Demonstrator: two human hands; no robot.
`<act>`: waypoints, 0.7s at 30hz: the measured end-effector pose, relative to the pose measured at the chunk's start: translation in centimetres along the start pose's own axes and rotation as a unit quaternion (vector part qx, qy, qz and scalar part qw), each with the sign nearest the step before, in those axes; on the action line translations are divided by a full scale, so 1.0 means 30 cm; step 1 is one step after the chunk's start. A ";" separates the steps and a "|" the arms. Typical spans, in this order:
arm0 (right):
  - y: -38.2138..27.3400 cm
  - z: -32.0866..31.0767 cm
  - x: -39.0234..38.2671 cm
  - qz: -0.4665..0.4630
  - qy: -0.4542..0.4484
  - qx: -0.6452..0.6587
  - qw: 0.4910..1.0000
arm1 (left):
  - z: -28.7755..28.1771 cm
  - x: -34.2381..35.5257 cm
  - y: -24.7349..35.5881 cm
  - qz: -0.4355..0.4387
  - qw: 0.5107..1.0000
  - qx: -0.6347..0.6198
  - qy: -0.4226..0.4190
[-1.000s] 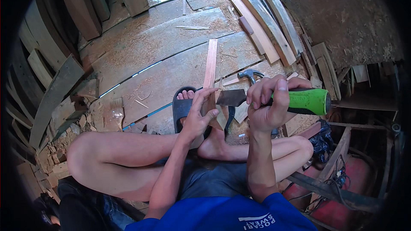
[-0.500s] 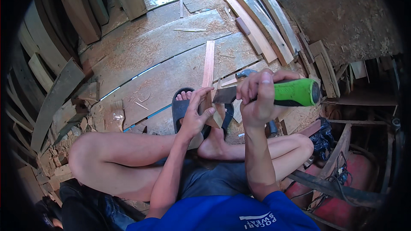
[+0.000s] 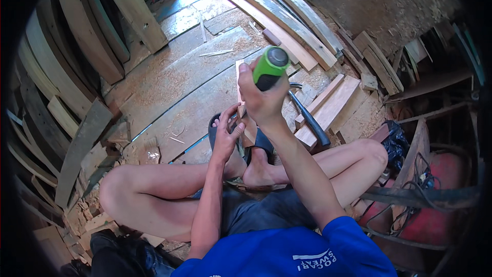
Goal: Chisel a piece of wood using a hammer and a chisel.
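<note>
My right hand [image 3: 264, 100] grips the green-and-black handle [image 3: 274, 60] of a chisel, its end tilted up toward me and its blade hidden behind the fist. Below it, my left hand [image 3: 226, 138] holds a narrow pale wooden strip [image 3: 248, 131] that lies over my feet and dark sandals, extending forward behind my right hand. Just right of the strip, a hammer [image 3: 310, 120] with a long dark handle rests on the floorboards, its head partly hidden. My crossed bare legs [image 3: 138, 190] surround the work.
Curved planks [image 3: 87, 41] lean along the left, with offcuts below. Long boards [image 3: 287, 15] lie at upper right, short pale pieces [image 3: 338, 107] beside the hammer. Shavings cover the wooden floor [image 3: 164, 92]. A dry brush [image 3: 152, 154], a dark plastic bag [image 3: 397, 143] and a red object with cables [image 3: 435, 190] sit near me.
My right hand and the chisel have swung inward and forward, the handle turning from sideways to upright. The view has shifted slightly; the hammer's handle now shows fully.
</note>
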State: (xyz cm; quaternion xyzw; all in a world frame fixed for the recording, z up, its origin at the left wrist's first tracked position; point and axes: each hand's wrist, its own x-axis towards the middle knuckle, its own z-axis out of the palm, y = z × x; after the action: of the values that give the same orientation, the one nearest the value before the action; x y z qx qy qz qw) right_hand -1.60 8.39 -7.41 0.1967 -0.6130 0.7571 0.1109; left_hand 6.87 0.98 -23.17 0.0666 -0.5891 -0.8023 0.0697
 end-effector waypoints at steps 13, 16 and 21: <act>-0.024 -0.010 0.008 -0.088 -0.020 -0.069 0.994 | 0.012 0.073 0.345 0.131 0.989 0.064 0.030; -0.015 -0.005 0.005 -0.079 -0.029 -0.066 0.994 | 0.067 0.131 0.567 0.279 0.958 0.065 -0.012; -0.001 -0.006 0.011 -0.072 -0.035 -0.098 0.992 | 0.198 0.190 0.739 0.270 0.942 0.179 -0.082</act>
State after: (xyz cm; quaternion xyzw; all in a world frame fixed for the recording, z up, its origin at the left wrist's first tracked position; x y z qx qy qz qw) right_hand -1.93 8.56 -7.28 0.2551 -0.6716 0.6763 0.1625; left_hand 0.89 -1.10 -0.39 -0.1496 -0.7228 -0.6370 0.2222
